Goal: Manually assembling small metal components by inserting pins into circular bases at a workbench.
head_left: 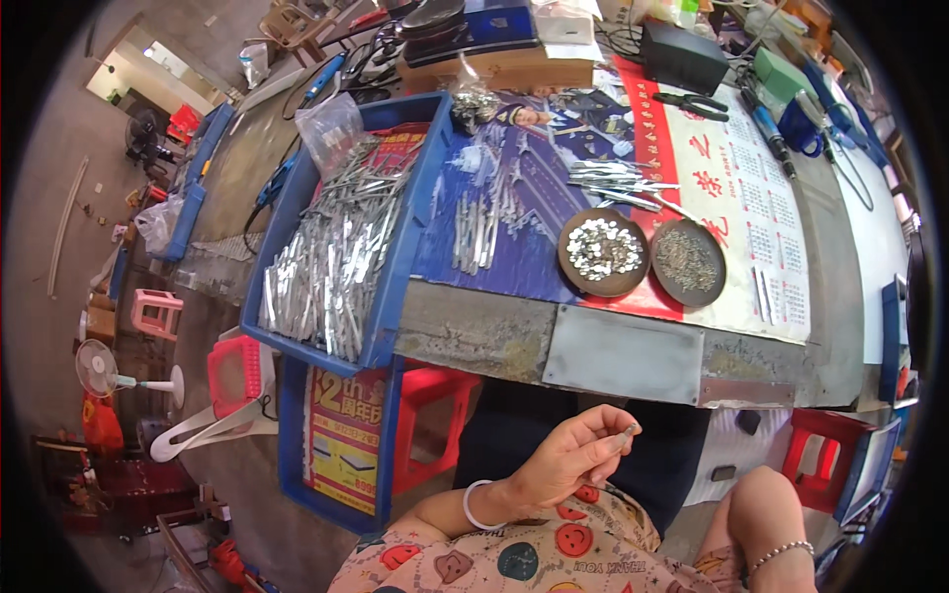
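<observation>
My left hand (583, 453), with a white bangle on the wrist, is raised in front of the bench edge. Its thumb and forefinger pinch a tiny metal piece (630, 431), too small to name. At the lower right is my right hand (759, 502), bent at the wrist below a beaded bracelet; its fingers do not show. Past the bench edge sit a round brown dish (567, 275) with shiny silver discs (605, 247) and a second dish (719, 275) with small metal bits (686, 261). Flat metal strips (477, 232) lie to their left, more (618, 180) behind.
A blue tray (390, 306) heaped with metal strips (331, 262) overhangs the bench at left. Pliers (692, 104), a blue-and-black handheld tool (769, 133) and a black box (684, 57) lie farther back. Under the bench stand red stools (427, 425) and another blue tray (297, 474).
</observation>
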Demonstrator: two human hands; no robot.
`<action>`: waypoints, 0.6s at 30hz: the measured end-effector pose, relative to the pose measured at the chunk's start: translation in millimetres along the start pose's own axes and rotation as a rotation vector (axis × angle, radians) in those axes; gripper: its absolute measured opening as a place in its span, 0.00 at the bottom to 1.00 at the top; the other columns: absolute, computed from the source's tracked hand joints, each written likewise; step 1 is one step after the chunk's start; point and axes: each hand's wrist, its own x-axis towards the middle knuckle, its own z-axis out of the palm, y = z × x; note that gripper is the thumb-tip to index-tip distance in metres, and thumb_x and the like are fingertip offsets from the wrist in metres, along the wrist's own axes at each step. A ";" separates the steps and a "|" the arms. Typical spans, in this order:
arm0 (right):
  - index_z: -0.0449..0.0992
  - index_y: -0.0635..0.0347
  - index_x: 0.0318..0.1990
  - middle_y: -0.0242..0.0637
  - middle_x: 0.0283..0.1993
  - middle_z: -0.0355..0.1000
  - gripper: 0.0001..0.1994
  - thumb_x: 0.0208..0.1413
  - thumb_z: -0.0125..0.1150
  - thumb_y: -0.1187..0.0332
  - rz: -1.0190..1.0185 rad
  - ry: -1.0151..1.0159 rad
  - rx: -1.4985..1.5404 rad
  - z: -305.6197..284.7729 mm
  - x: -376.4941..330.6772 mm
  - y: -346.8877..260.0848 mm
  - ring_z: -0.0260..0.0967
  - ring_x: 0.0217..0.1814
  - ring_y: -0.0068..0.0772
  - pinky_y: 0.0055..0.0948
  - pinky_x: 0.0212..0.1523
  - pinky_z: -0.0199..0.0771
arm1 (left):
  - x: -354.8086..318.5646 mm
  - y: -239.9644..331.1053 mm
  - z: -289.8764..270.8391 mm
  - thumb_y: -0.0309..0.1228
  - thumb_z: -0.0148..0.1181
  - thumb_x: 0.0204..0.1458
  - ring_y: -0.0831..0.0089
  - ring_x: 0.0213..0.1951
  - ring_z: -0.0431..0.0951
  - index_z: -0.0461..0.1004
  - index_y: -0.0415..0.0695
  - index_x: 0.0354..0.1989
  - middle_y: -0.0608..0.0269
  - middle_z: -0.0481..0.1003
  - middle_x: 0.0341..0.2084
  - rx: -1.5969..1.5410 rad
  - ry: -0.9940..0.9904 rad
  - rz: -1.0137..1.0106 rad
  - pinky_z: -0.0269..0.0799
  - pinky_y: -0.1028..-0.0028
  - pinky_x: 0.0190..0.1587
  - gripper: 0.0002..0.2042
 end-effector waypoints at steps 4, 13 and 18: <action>0.69 0.52 0.20 0.22 0.19 0.64 0.15 0.59 0.47 0.64 -0.152 -0.065 -0.341 120.3 40.8 89.1 0.60 0.17 0.15 0.18 0.20 0.55 | 15.4 -3.9 -0.1 0.25 0.49 0.59 0.86 0.21 0.62 0.67 0.39 0.46 0.68 0.67 0.31 0.049 0.012 -0.029 0.56 0.87 0.21 0.08; 0.73 0.61 0.36 0.36 0.26 0.69 0.11 0.41 0.65 0.76 0.975 -0.744 -0.348 153.0 -28.5 154.2 0.66 0.22 0.37 0.31 0.22 0.64 | 16.3 27.4 -4.7 0.25 0.49 0.59 0.85 0.21 0.62 0.68 0.39 0.44 0.67 0.69 0.30 0.065 0.080 0.058 0.56 0.86 0.22 0.07; 0.73 0.63 0.37 0.41 0.29 0.68 0.06 0.50 0.58 0.79 1.186 -0.639 -0.267 161.6 -64.3 211.8 0.68 0.27 0.41 0.32 0.27 0.66 | 20.8 29.9 -5.0 0.26 0.49 0.59 0.85 0.20 0.62 0.67 0.39 0.45 0.66 0.69 0.30 0.085 0.099 0.070 0.55 0.87 0.21 0.08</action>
